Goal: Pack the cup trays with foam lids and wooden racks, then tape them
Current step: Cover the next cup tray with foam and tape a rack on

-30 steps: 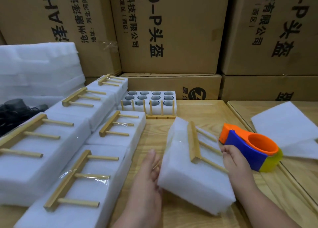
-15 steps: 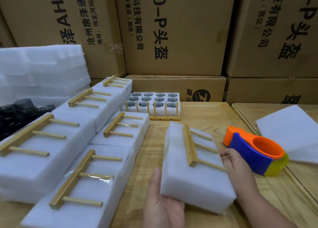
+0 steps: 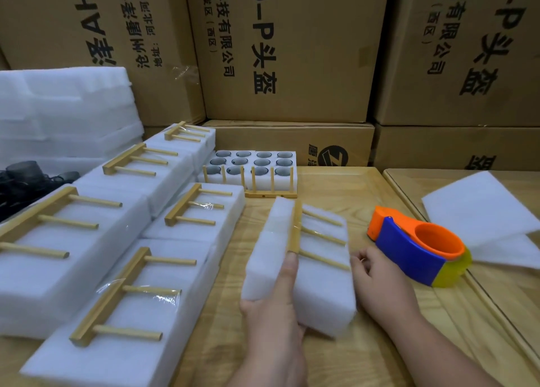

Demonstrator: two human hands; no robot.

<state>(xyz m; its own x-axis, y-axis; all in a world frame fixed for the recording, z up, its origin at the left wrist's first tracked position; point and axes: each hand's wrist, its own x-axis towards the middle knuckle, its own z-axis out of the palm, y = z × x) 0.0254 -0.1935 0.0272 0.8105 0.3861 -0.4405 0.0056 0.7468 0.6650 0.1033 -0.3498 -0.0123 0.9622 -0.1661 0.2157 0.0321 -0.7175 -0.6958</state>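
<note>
A white foam cup tray [image 3: 318,293] with a wooden rack [image 3: 309,234] on its top sits in the middle of the table, tilted. My left hand [image 3: 277,313] grips its near left corner, thumb lying along the top up to the rack's bar. My right hand [image 3: 380,284] is at its right side, fingers curled against the foam edge near the rack's pegs. An orange, blue and yellow tape dispenser [image 3: 420,246] lies just right of that hand. At the back stands an uncovered foam tray of cups [image 3: 257,167] with a wooden rack leaning on its front.
Several packed foam trays with racks [image 3: 122,299] fill the left of the table. A stack of foam [image 3: 64,109] and dark cups [image 3: 23,179] sit far left. Loose foam sheets [image 3: 482,211] lie on the right. Cardboard boxes [image 3: 286,50] wall the back.
My left hand has moved under and round the tray's near left corner, thumb now on top. The tray has turned and straightened between my hands. My right hand stayed at its right edge.
</note>
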